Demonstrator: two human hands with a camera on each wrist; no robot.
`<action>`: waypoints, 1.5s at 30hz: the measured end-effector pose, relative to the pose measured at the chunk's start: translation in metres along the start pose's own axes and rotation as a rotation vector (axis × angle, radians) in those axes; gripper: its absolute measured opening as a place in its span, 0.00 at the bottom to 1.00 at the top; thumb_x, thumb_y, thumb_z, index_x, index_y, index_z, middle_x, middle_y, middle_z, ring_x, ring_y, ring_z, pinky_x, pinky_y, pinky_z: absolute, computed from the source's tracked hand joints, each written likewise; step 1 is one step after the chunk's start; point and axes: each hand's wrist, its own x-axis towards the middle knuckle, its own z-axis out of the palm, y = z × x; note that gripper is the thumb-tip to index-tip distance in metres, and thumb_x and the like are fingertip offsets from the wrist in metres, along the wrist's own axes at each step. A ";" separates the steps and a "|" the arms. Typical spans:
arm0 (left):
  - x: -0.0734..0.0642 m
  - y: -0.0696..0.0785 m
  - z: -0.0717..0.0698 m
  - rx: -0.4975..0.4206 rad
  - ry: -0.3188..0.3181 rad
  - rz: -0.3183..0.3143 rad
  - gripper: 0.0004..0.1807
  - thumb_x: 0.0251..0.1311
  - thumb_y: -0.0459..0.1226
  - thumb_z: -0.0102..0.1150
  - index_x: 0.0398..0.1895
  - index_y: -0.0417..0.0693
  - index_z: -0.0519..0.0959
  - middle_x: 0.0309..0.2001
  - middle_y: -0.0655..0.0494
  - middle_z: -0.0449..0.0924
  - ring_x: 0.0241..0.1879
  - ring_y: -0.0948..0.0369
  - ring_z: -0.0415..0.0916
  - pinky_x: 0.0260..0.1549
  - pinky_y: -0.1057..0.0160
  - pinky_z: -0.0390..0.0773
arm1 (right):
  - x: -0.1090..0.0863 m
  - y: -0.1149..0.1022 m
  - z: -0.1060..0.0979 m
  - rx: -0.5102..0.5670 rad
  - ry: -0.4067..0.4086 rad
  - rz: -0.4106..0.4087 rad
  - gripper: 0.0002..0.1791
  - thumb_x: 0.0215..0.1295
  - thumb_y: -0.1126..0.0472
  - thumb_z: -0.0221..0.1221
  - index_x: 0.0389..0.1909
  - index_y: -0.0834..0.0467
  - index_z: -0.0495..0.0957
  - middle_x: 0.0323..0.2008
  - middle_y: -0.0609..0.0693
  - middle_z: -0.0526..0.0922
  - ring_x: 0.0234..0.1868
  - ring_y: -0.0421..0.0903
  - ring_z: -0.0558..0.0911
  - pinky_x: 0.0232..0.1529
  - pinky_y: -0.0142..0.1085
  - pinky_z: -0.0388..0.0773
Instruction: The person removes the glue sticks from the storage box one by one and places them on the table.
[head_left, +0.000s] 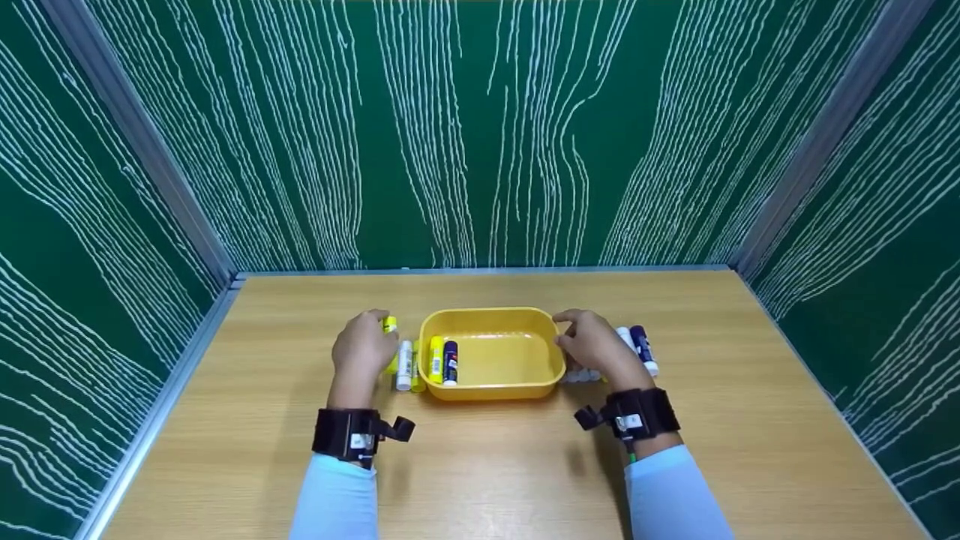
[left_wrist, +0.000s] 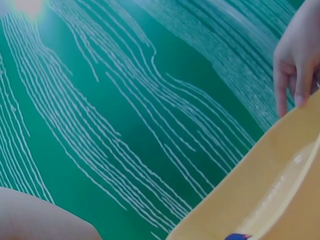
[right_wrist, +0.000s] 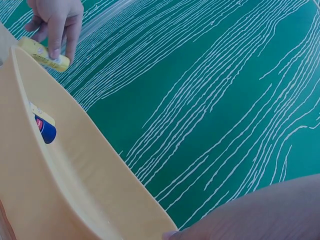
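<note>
My left hand (head_left: 364,343) pinches a yellow glue stick (right_wrist: 45,56) just left of the yellow plastic tray (head_left: 491,391). Fingertips of my right hand (head_left: 596,341) touch the tray's right rim, with the fingers fairly straight. Inside the tray, at its left end, a yellow glue stick (head_left: 436,358) and a dark blue glue stick (head_left: 450,361) lie side by side. Between my left hand and the tray is a white glue stick (head_left: 404,366), with another yellow one (head_left: 418,373) against the tray's side.
Under and beyond my right hand lie white glue sticks (head_left: 581,376), another white one (head_left: 624,335) and a dark blue one with a white end (head_left: 643,350). Green panels (head_left: 480,150) with white wavy lines wall off the back and sides of the wooden table (head_left: 480,465).
</note>
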 end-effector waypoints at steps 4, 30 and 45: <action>0.004 -0.006 0.004 0.018 -0.010 -0.009 0.30 0.83 0.39 0.61 0.84 0.45 0.75 0.81 0.38 0.76 0.72 0.42 0.79 0.74 0.37 0.80 | -0.001 -0.001 0.000 0.002 -0.002 0.004 0.30 0.88 0.63 0.59 0.86 0.55 0.70 0.51 0.61 0.87 0.39 0.52 0.89 0.41 0.39 0.91; 0.018 -0.020 0.027 0.088 -0.055 -0.052 0.28 0.80 0.36 0.62 0.79 0.37 0.77 0.73 0.36 0.84 0.64 0.44 0.83 0.70 0.40 0.83 | -0.001 0.000 -0.002 0.010 -0.008 0.019 0.30 0.88 0.62 0.59 0.86 0.55 0.70 0.52 0.62 0.88 0.39 0.52 0.89 0.46 0.45 0.93; 0.017 -0.021 0.023 0.126 -0.068 -0.069 0.24 0.82 0.41 0.61 0.71 0.34 0.82 0.63 0.38 0.88 0.50 0.47 0.85 0.54 0.50 0.85 | -0.002 0.001 -0.002 0.005 -0.001 -0.003 0.30 0.88 0.62 0.59 0.86 0.55 0.70 0.52 0.62 0.88 0.38 0.51 0.88 0.45 0.46 0.93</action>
